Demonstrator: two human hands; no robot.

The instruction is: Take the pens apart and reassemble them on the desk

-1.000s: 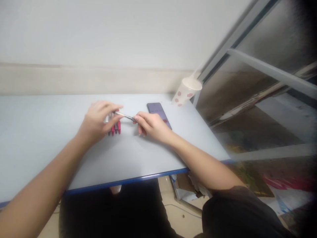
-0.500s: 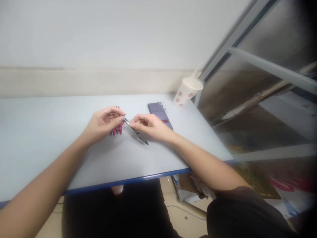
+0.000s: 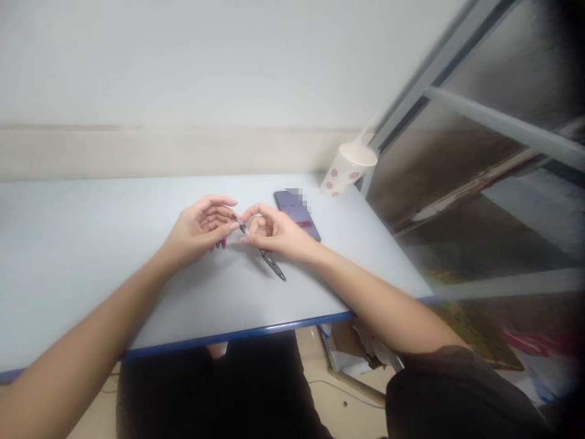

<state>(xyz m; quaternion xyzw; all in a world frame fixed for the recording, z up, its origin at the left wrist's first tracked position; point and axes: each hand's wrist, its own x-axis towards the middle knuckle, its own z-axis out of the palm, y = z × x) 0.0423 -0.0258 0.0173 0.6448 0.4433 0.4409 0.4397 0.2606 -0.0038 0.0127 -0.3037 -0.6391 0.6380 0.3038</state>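
A slim dark pen [image 3: 273, 266] with a clear grip slants above the table, its lower end pointing down to the right. My left hand [image 3: 198, 228] pinches its upper end between thumb and fingers. Across the pen's middle lies the thumb of my right hand [image 3: 278, 235], with other fingers curled behind; that index finger is lifted apart from the thumb. Beneath my left hand, several red and dark pens [image 3: 223, 243] rest on the table, mostly hidden by the fingers.
On the pale table [image 3: 82, 244] with a blue front edge, a phone [image 3: 297, 213] lies beyond my right hand. Near the wall stands a white paper cup [image 3: 347, 169] with red patterns and a straw. A metal-framed glass panel [image 3: 479, 116] borders the right side.
The pen has shifted slightly right and turned in my fingers. My right index finger has lifted away from the thumb. My left hand has moved a little right, covering more of the red pens.
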